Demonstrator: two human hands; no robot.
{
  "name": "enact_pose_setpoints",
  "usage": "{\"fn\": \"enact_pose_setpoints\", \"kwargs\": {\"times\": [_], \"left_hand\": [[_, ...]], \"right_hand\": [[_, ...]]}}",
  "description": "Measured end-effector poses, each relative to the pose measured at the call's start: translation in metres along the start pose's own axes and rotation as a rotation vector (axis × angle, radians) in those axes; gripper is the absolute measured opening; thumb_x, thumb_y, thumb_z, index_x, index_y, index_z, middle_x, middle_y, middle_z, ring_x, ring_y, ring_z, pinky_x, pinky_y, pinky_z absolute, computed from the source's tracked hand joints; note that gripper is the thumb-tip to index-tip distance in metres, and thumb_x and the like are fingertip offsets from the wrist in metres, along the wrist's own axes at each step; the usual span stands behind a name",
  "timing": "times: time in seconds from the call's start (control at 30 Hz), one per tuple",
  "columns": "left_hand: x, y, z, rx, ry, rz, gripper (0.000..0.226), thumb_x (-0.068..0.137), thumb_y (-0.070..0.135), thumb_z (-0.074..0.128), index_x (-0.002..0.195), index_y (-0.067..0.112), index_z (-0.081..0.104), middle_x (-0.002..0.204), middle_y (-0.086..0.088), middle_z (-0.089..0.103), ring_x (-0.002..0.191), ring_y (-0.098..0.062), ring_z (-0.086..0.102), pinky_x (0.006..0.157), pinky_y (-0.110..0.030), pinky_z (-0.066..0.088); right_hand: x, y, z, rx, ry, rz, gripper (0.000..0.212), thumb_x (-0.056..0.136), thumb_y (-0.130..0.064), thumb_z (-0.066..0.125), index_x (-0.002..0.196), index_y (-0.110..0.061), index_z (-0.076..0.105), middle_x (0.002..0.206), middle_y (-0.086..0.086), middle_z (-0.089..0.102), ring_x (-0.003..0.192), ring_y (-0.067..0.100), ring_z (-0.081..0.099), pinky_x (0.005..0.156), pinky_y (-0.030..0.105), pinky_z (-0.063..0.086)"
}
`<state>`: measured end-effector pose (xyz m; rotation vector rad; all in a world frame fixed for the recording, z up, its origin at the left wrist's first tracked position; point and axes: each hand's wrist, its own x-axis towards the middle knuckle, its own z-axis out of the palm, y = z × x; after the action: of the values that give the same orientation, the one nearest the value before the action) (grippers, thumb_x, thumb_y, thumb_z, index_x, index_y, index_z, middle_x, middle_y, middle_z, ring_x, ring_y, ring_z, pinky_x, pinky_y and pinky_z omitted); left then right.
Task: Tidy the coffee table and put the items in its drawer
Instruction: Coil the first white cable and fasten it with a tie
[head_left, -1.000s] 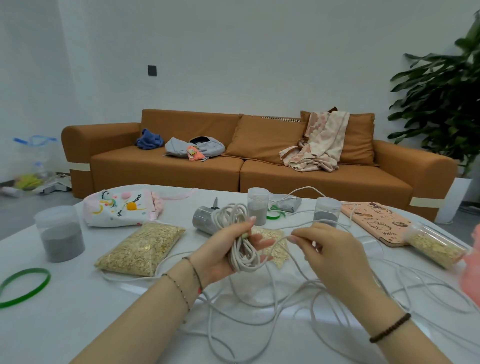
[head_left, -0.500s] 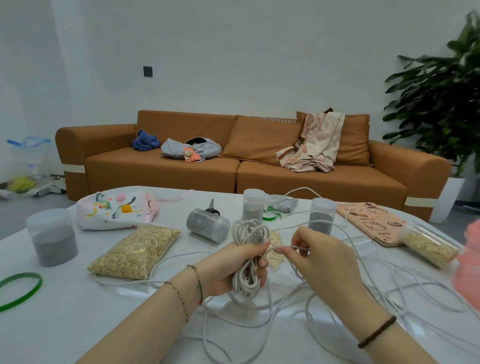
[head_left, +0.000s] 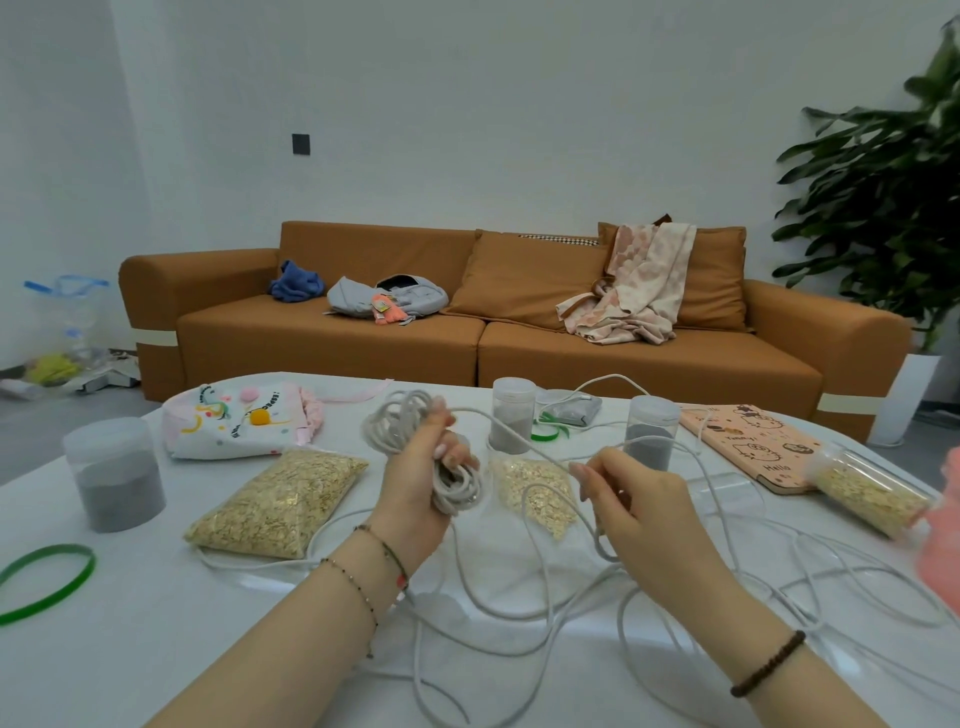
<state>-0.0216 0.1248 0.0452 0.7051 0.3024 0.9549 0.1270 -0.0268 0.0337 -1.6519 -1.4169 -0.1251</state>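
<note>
Centre: a long white round cord (head_left: 400, 421), partly wound into a coil. My left hand (head_left: 415, 493) grips the coil, fingers curled round the loops, and holds it raised above the white worktop (head_left: 130, 649). One strand runs from the coil to my right hand (head_left: 644, 509), whose curled fingers pinch it. The remaining length lies in loose tangles over the worktop, in front of and to the right of both hands.

Behind the hands: a large clear bag of oat flakes (head_left: 280, 501) to the left, and a small clear bag of oat flakes (head_left: 535, 488) between them.

Far left: a lidded clear jar of grey powder (head_left: 114, 475) and a flat green ring (head_left: 47, 579).

Right: a pink cartoon-printed notebook (head_left: 753, 441). I cannot identify the blurred pink shape (head_left: 943, 545) at the right edge.
</note>
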Motion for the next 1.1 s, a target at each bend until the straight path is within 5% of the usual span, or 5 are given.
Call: {"fn": "enact_pose_setpoints", "kwargs": {"times": [0.17,0.37,0.63,0.83,1.1], "left_hand": [[0.0,-0.007,0.001,-0.045,0.024,0.004,0.031,0.098,0.038,0.055,0.076,0.017,0.047,0.051,0.007,0.03,0.043,-0.006,0.034,0.06,-0.021,0.047],[-0.019,-0.016,0.012,0.165,-0.145,-0.117,0.033,0.079,0.037,0.069,0.077,0.015,0.046,0.047,0.006,0.035,0.041,-0.007,0.042,0.055,-0.025,0.05],[-0.02,-0.034,0.003,0.456,-0.349,-0.002,0.082,0.039,0.067,0.091,0.091,0.011,0.06,0.059,0.0,0.052,0.054,-0.014,0.052,0.064,-0.034,0.051],[-0.022,-0.034,0.004,0.537,-0.318,-0.021,0.027,0.074,0.033,0.08,0.07,0.014,0.061,0.062,-0.005,0.054,0.058,-0.018,0.052,0.059,-0.03,0.048],[-0.015,-0.032,0.005,0.484,-0.114,-0.021,0.052,0.075,0.063,0.075,0.062,0.018,0.052,0.055,0.0,0.046,0.052,-0.013,0.045,0.057,-0.026,0.039]], "right_hand": [[-0.004,0.003,0.005,0.0,-0.04,-0.007,0.021,0.099,-0.032,0.053,0.079,-0.029,0.058,0.065,-0.007,0.058,0.052,0.016,0.051,0.053,0.038,0.046],[-0.003,-0.008,0.001,0.064,0.074,-0.169,0.016,0.098,-0.018,0.059,0.083,-0.02,0.063,0.066,-0.004,0.056,0.049,0.013,0.047,0.049,0.015,0.034],[-0.008,-0.008,0.009,-0.226,0.049,-0.392,0.013,0.098,-0.038,0.054,0.091,-0.031,0.061,0.076,-0.017,0.056,0.055,0.005,0.046,0.048,0.027,0.045],[-0.011,-0.008,0.017,-0.265,0.031,-0.363,0.025,0.1,-0.046,0.047,0.09,-0.027,0.061,0.08,-0.015,0.061,0.059,0.008,0.055,0.05,0.028,0.049],[-0.013,-0.01,0.021,-0.107,-0.093,-0.068,0.023,0.091,-0.032,0.061,0.075,-0.027,0.046,0.071,-0.011,0.05,0.066,0.012,0.047,0.057,0.02,0.036]]}}
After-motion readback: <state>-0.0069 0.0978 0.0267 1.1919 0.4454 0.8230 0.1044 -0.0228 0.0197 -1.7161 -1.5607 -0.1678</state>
